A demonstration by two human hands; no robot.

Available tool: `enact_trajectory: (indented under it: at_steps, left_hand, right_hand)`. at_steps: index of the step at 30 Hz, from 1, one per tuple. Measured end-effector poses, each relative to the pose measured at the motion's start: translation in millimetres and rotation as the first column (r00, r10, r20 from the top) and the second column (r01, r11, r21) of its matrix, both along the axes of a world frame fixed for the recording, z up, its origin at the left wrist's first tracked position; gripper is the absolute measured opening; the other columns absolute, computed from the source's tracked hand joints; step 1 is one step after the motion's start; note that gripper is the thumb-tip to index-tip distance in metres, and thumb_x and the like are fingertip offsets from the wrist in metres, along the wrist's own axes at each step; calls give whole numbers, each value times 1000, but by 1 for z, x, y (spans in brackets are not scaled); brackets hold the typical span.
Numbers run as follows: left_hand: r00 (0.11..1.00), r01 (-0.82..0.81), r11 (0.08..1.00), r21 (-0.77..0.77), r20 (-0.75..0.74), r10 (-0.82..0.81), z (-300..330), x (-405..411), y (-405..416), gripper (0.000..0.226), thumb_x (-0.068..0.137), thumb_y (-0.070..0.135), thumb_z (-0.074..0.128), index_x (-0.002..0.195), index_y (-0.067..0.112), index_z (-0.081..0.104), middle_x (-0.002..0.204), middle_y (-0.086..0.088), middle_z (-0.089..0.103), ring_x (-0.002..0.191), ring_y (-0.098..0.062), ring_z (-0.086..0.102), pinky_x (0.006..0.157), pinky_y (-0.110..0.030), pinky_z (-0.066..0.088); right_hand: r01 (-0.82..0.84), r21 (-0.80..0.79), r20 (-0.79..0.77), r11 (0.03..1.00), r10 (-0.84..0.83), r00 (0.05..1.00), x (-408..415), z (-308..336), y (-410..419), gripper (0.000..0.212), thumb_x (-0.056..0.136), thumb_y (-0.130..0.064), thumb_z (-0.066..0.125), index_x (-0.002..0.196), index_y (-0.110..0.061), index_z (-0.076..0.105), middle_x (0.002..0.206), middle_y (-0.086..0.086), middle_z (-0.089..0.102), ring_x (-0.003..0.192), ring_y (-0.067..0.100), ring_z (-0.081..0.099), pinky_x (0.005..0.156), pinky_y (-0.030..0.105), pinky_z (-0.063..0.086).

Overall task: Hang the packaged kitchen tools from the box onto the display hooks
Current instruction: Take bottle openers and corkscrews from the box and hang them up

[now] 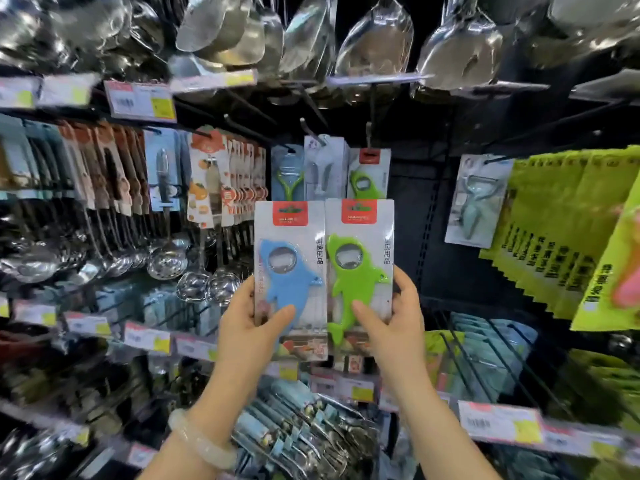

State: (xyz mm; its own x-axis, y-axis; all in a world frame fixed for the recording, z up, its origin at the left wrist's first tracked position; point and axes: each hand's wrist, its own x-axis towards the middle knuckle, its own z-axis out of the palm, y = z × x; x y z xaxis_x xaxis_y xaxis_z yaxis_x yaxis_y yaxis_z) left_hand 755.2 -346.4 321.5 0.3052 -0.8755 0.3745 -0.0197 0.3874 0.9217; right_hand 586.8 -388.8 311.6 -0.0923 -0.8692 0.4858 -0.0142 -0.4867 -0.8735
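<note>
The flat carded pack with a green dolphin-shaped plastic bottle opener (358,268) is held upright in the right hand (391,317), thumb across the blister front and fingers (403,282) wrapped round the right edge. It sits just below the matching green opener pack already hanging on a dark metal display hook (369,131). Touching its left edge is the twin pack with a blue dolphin-shaped opener (289,275), which the left hand (251,320) pinches in the same way at its lower left corner.

To hang the green pack well, I judge it should rise until the slot in its red header lines up with the hook tip above it, then slide straight back along the wire. Gripping low leaves the header free, but the card may flex, so a steady, square approach helps (the slot itself is too small to make out here).

The cards look like glossy, stiff paperboard under clear, reflective moulded plastic. Each opener is smooth and rounded with a shiny metal ring set in the head.

Left of the green pack hang steel ladles and skimmers (166,261), bright and curved. Right of it is a pale blue peeler pack (476,199), then yellow-green soft bags (561,233). Film-wrapped metal spatulas (375,39) hang above.
</note>
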Motion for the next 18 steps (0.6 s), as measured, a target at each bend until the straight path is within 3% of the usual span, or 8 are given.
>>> enact_trajectory:
  at_steps: [4,7,10,12,15,18]
  left_hand:
    - [999,18,996,-83,29,-16,28,10,-27,46,84,5,67,112,40,53,109,15,66,95,-1,66,74,-20,52]
    - [999,38,991,-126,29,-35,41,14,-37,49,85,7,67,109,46,51,109,20,64,95,2,64,75,-19,53]
    - [999,43,988,-152,-12,-46,45,18,-45,50,84,4,67,113,41,51,109,16,65,96,-1,65,79,-23,54]
    - [999,38,986,-164,-27,-43,45,19,-50,50,82,2,67,112,38,52,107,15,66,94,0,65,76,-19,54]
    - [997,62,985,-159,-45,-70,42,20,-58,51,82,-2,67,122,27,53,108,13,67,94,0,66,74,-14,55]
    - [993,82,986,-146,-66,-93,38,21,-63,54,82,-3,66,127,24,51,110,9,67,98,-6,66,78,-20,56]
  right_hand:
    - [47,-92,14,995,-46,999,7,34,-15,64,84,-9,67,127,-42,34,130,0,57,114,12,59,93,33,52]
    - [95,-186,9,978,-95,995,11,53,-22,69,85,-10,67,131,-45,30,135,2,53,121,16,55,99,40,48]
    - [139,-260,2,955,-144,990,14,66,-23,75,86,-14,68,126,-63,27,144,-2,45,130,16,47,104,45,44]
    - [164,-285,-5,944,-173,985,16,71,-24,80,86,-13,67,123,-71,26,147,-4,41,133,15,43,105,45,43]
    - [188,-286,-6,940,-197,980,17,75,-26,79,86,-12,67,125,-68,28,147,-7,41,133,14,43,105,44,43]
    - [201,-270,3,942,-208,978,17,77,-26,75,86,-8,66,130,-57,30,146,-10,42,122,12,54,99,36,49]
